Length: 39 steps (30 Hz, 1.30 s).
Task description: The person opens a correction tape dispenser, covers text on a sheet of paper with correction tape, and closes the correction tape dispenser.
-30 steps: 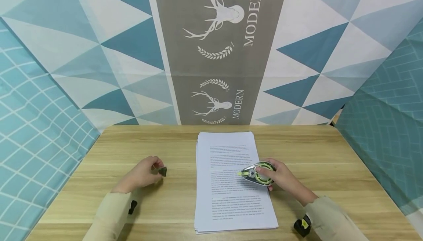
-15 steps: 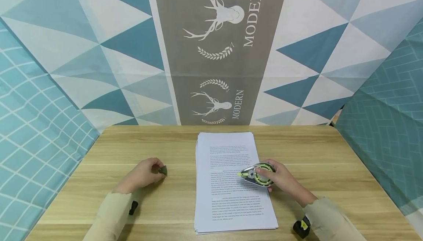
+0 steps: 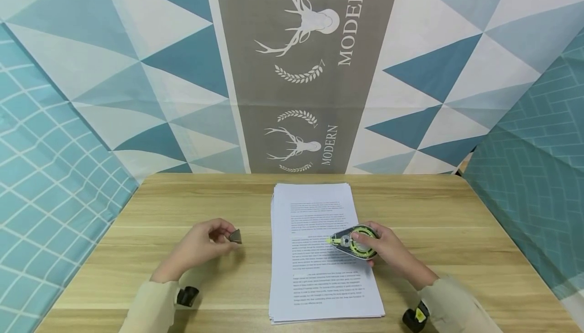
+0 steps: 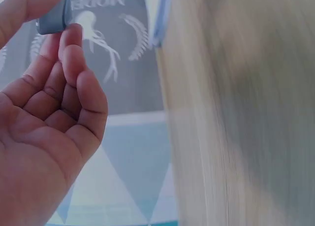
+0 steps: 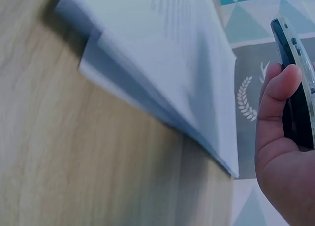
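My left hand (image 3: 201,247) pinches a small dark, wedge-shaped cap (image 3: 235,236) between thumb and fingertips, left of the paper stack. The left wrist view shows the cap (image 4: 53,18) at the top, under the thumb, with the other fingers curled. In my right hand (image 3: 389,250) is a correction tape dispenser (image 3: 355,242), black and clear with lime-green parts. Its green tip points left over the printed top sheet of the paper stack (image 3: 326,292). From the right wrist, the dispenser (image 5: 293,88) shows edge-on, gripped in the fingers, beside the stack's raised-looking edge.
The stack lies mid-table on a wood-grain tabletop (image 3: 438,211), its sheets slightly uneven at the edges. A patterned cloth backdrop (image 3: 296,69) rises behind the table's far edge. Black straps or cameras (image 3: 187,296) show at both wrists.
My left hand has moved slightly right with the cap, which is turned to show more of its face. The dispenser has tilted a little; the paper stack stays in place.
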Tool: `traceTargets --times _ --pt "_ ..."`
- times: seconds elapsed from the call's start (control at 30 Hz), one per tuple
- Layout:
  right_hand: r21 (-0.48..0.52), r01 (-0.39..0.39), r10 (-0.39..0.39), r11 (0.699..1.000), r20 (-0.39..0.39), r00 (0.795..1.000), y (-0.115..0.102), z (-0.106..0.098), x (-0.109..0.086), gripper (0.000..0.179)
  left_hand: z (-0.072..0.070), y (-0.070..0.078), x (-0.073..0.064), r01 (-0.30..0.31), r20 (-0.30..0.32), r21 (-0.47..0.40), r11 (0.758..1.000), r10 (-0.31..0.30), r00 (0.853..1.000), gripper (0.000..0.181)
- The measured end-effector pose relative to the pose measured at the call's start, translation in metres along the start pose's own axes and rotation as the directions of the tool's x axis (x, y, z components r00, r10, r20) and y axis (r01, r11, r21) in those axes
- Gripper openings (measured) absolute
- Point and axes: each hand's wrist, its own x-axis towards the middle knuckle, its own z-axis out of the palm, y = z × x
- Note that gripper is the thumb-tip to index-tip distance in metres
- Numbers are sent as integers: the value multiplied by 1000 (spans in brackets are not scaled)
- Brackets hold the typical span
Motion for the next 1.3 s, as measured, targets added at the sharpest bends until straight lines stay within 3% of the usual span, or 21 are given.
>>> traceTargets --times 0.3,0.43,0.83,1.3 --pt "84 15 -18 996 44 999 -14 3 -9 52 5 13 -10 -61 27 -226 972 69 997 31" --pt "126 37 -47 991 76 996 -17 1 -12 49 7 18 -13 -72 35 -279 958 84 996 30" --pt "183 68 -86 981 92 992 -22 -3 -16 41 14 19 -15 -137 -8 -320 937 142 990 23" --pt "196 54 -67 979 61 996 -28 1 -19 39 32 28 -12 -175 -23 -351 920 179 984 24"
